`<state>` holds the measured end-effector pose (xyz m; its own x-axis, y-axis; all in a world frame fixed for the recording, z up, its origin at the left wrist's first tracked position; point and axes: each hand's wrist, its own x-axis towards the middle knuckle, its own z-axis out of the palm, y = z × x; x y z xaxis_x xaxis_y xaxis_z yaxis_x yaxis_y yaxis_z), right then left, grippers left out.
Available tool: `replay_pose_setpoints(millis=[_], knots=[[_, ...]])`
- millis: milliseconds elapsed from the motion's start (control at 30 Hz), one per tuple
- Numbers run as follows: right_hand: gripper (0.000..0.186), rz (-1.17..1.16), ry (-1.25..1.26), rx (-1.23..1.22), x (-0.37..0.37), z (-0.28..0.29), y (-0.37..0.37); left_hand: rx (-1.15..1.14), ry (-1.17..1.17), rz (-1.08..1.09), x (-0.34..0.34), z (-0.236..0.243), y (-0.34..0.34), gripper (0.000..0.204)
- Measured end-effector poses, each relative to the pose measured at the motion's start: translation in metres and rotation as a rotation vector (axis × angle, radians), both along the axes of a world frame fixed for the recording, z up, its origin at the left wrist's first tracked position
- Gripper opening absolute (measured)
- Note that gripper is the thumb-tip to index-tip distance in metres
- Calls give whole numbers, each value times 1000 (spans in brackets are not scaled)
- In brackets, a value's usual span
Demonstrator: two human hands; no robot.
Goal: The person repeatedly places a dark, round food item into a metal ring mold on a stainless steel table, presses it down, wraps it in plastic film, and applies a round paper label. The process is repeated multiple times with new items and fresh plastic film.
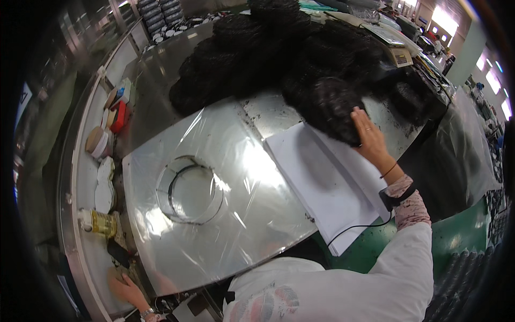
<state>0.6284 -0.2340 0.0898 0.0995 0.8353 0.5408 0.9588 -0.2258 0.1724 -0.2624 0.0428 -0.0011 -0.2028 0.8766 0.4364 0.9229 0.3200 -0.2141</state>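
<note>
My right hand (366,131) presses against the side of a round, dark, fibrous clump (330,102), fingers together on it, above stacked white paper sheets (343,209). More dark clumps (241,53) are heaped at the back. My left hand (126,287) is low at the left edge of the worktable, fingers curled on a brownish thing I cannot make out. Beside it lie a dark flat object (118,252) and a yellow container (102,224). A thin metal ring (161,190) rests on the shiny, film-covered panel (225,241) between my hands.
A side ledge (85,188) holds a red box (119,118), tubs (96,142) and white pads (104,182). At the right are a plastic-covered dark pile (456,155), a green surface (453,239) and a scale (399,55). A distant person (437,45) is at back right.
</note>
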Motion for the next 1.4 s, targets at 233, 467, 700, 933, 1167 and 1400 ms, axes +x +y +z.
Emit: replay_pose_setpoints(millis=[233,467,700,933,1167,1400], knots=[[100,72,51,-402,-132,-76,63,-90,-243,-266,0,25,-1,65],[90,150,141,-454,-127,-37,71,-129,-558,-322,-18,37,-8,53],[79,337,113,-463,-108,-18,90,-81,-119,-402,-30,32,-13,33],[95,228,164,-584,-124,-41,86,-31,-217,-380,-31,29,-1,29],[91,232,235,-572,-124,-36,91,-68,-336,-314,-28,47,-7,28],[86,279,299,-551,-124,-28,92,102,-226,-386,-20,60,-16,28]])
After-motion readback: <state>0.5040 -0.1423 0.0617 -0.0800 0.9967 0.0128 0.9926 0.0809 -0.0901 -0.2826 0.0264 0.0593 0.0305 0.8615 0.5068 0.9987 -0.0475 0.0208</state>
